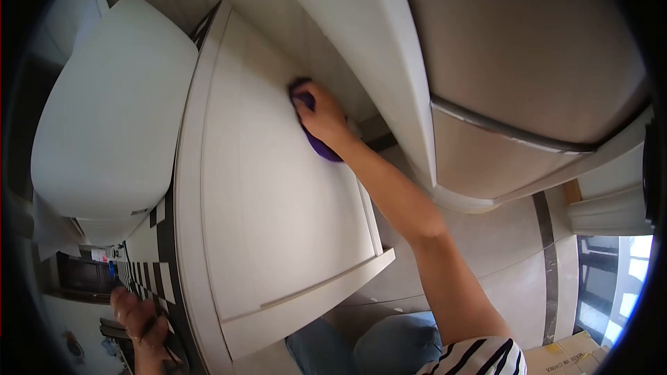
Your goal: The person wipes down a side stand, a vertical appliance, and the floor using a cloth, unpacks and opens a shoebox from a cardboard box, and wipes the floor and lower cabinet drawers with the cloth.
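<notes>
My right hand (322, 117) is closed around a bunched purple cloth (321, 147), pressing it to the white side panel of a cabinet (271, 187). Part of the cloth hangs out below my palm, along the panel's far edge. At the lower left, my left hand (141, 319) is beside the black-and-white checkered top (163, 281) of the cabinet. Its fingers look bent but are blurred, so I cannot make out whether they hold anything.
A large white rounded appliance (118, 111) stands on the checkered top. To the right, a refrigerator with a beige-brown front (500, 146) stands close to the cabinet, leaving a narrow gap. A cardboard box (566, 355) lies on the tiled floor (486, 250) at the lower right.
</notes>
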Demonstrator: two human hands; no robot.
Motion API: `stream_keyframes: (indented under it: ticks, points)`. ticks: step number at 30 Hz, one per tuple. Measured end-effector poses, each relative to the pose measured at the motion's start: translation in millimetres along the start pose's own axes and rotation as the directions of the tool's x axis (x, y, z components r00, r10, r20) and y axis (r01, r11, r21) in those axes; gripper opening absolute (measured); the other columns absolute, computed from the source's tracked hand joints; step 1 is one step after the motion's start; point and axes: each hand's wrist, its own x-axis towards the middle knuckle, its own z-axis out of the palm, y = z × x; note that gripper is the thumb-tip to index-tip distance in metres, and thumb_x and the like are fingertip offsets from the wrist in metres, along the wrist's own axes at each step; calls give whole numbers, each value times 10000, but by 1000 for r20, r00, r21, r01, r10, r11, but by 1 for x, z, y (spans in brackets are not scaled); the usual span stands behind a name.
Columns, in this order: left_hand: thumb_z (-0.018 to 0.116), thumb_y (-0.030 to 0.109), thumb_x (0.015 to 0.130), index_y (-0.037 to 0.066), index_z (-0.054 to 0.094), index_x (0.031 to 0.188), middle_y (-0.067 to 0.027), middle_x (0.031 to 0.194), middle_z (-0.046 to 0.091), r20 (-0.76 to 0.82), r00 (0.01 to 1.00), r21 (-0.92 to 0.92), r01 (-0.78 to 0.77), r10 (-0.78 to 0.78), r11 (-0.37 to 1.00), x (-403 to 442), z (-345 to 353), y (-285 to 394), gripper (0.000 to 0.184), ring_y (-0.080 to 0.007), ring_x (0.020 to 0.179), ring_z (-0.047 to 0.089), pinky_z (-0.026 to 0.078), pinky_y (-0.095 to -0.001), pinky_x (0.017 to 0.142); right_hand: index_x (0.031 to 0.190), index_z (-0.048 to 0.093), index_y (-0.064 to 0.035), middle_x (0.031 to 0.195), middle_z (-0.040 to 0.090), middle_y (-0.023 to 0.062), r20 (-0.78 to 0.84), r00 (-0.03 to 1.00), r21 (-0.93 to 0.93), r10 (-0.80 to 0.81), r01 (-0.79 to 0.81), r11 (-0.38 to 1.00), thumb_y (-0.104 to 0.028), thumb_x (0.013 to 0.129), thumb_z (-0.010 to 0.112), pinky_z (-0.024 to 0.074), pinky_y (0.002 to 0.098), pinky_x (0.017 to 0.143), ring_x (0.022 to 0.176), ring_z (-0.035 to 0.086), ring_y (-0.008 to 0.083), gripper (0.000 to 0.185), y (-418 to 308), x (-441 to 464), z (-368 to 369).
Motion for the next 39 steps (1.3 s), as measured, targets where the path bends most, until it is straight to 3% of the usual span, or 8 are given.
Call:
stream_keyframes:
  ticks: [4, 7, 13, 16, 19, 26, 32, 39]
  points:
    - [538, 381, 674, 178, 489, 920, -77, 946, 460, 39, 999, 152, 31, -37, 988, -28, 0, -9, 322, -288, 982, 402, 318, -552, 851, 808, 547, -54, 795, 550, 117, -6, 940, 397, -340, 315, 862, -35, 654, 615, 437, 321, 657, 746, 549, 281, 169, -116, -30, -32]
    - [549, 333, 701, 188, 494, 935, -71, 945, 459, 15, 998, 142, 55, -58, 988, -23, -1, -6, 281, -283, 984, 402, 323, -546, 861, 809, 572, -75, 828, 549, 104, 144, 798, 578, -586, 413, 704, -11, 593, 597, 459, 344, 656, 786, 561, 262, 227, -136, -106, -75]
    - [565, 134, 728, -11, 564, 953, -135, 1102, 497, -32, 998, 137, 52, -48, 989, -45, 0, -22, 268, -343, 1109, 415, 292, -468, 942, 819, 586, -66, 896, 553, 148, 433, 898, 246, -74, -39, 968, -12, 628, 645, 470, 329, 689, 819, 564, 288, 207, -47, -209, -116]
    - [600, 147, 695, 97, 530, 950, -99, 1039, 480, 0, 994, 194, 103, -105, 976, -39, 2, -16, 269, -314, 1018, 412, 333, -527, 866, 826, 579, -55, 892, 561, 135, 564, 814, -41, 138, -140, 989, -34, 666, 638, 474, 337, 705, 817, 567, 286, 172, 25, -258, -145]
    - [596, 136, 694, 80, 510, 963, -108, 1039, 491, 7, 1000, 210, 25, -27, 977, -28, 6, -14, 288, -318, 1021, 410, 335, -524, 855, 860, 569, -48, 879, 570, 116, 624, 782, -29, 10, 10, 1000, -50, 678, 639, 472, 343, 724, 829, 567, 287, 196, 11, -229, -147]
    - [521, 178, 755, 71, 496, 973, -133, 1034, 494, 12, 1000, 158, -26, 24, 987, -28, 3, -12, 244, -318, 1018, 408, 330, -531, 850, 965, 533, -48, 1012, 499, 131, 384, 907, 351, -173, 30, 936, -53, 670, 660, 465, 340, 728, 869, 545, 288, 322, -147, -144, -112]
    - [508, 158, 766, 79, 501, 989, -122, 1021, 496, 39, 999, 155, -21, 15, 988, -22, 4, -10, 237, -308, 1008, 408, 321, -539, 860, 955, 534, -63, 880, 542, 135, 484, 849, -114, 211, -179, 977, -89, 696, 604, 477, 340, 659, 772, 563, 297, 270, -2, -246, -132]
    - [521, 104, 746, 80, 510, 983, -109, 1013, 497, -9, 998, 209, -57, 60, 976, -41, 0, -18, 238, -284, 1036, 410, 320, -550, 886, 851, 493, -79, 873, 459, 104, 386, 871, 318, -305, 184, 930, -28, 589, 630, 463, 343, 596, 756, 528, 268, 300, -158, -141, -97]
